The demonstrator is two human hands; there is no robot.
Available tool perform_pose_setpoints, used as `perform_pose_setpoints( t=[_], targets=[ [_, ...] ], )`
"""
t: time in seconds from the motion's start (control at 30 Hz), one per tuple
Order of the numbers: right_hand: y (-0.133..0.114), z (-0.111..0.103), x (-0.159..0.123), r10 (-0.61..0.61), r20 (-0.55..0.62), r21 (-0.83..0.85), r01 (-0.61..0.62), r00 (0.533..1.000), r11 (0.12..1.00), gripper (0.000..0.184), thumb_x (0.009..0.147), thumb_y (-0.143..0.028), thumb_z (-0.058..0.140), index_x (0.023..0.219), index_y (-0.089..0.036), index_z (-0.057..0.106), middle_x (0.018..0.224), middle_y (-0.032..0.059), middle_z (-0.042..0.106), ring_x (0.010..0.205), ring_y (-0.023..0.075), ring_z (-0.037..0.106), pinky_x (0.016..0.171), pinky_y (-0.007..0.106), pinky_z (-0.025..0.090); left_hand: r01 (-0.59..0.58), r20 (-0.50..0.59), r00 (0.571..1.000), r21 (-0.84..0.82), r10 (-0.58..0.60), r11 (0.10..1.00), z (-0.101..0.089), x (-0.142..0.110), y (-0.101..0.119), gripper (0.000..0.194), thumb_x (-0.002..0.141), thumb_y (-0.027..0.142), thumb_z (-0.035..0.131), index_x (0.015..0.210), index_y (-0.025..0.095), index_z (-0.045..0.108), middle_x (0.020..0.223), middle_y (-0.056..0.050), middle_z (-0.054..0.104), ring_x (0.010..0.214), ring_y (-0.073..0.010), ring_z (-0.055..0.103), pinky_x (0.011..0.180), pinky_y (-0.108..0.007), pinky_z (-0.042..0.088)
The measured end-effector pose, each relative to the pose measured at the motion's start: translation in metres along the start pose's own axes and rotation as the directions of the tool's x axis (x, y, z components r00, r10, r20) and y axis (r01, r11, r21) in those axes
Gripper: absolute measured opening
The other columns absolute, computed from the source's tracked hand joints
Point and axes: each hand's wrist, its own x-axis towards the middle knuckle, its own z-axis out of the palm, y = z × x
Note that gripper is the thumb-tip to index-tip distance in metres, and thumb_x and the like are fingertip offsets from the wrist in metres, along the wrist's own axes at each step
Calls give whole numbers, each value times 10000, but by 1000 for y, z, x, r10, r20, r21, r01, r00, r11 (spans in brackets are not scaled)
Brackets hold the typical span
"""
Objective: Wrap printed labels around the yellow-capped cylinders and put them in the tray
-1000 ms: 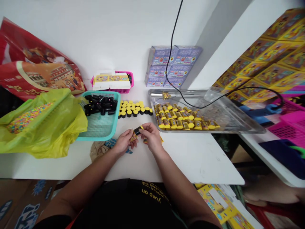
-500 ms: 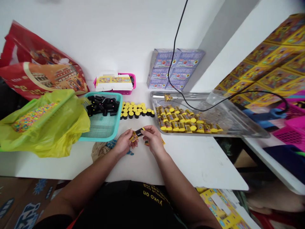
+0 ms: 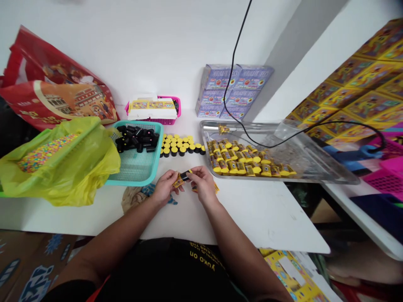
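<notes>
My left hand pinches a yellow printed wrapper sleeve at one end of a small black canister. The canister's other end is gripped by my right hand, so it lies tilted between the two hands. More yellow printed sleeves show from under my right hand; whether it holds them or they lie on the table is hidden. Just beyond my hands stand rows of black canisters with yellow lids. To the right, many wrapped yellow canisters lie in a metal tray.
A teal basket holds black canisters. Left of it, a yellow-green bag contains colourful beads. A crumpled cloth lies by my left wrist. Lilac boxes stand against the wall; a black cable hangs across the tray.
The whole view has shifted slightly as my head moved. Both hands stay together, with the sleeve and canister still between them; the canister is turned only a little.
</notes>
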Motion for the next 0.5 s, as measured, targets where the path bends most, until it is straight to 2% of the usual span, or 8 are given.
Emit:
perform_pose_setpoints(
  t=[0.13, 0.27, 0.5],
  targets=[
    [0, 1, -1, 1, -13, -17, -1, 1000, 1000, 328, 598, -357, 755, 800, -218, 536, 603, -55, 576, 493, 124, 548, 411, 228, 355, -25, -63, 998, 61, 29, 998, 2, 0, -1, 443, 770, 607, 596, 862, 177, 539, 709, -24, 666, 494, -108, 599, 400, -184, 370],
    [-3, 2, -3, 36, -5, -57, -36, 999, 998, 363, 580, -379, 773, 805, -216, 539, 590, -50, 593, 456, 114, 511, 395, 225, 332, -30, -102, 994, 74, 38, 997, 2, 1, -2, 456, 779, 610, 581, 923, 180, 531, 647, -2, 649, 461, -116, 593, 399, -197, 396],
    [-6, 3, -6, -48, 32, -88, 51, 998, 995, 382, 570, -429, 809, 739, -211, 544, 604, -35, 582, 500, 107, 483, 416, 220, 353, 18, -31, 999, 48, -17, 999, 2, 2, -8, 471, 758, 643, 588, 842, 192, 480, 675, -11, 658, 470, -124, 599, 421, -216, 434]
  ],
)
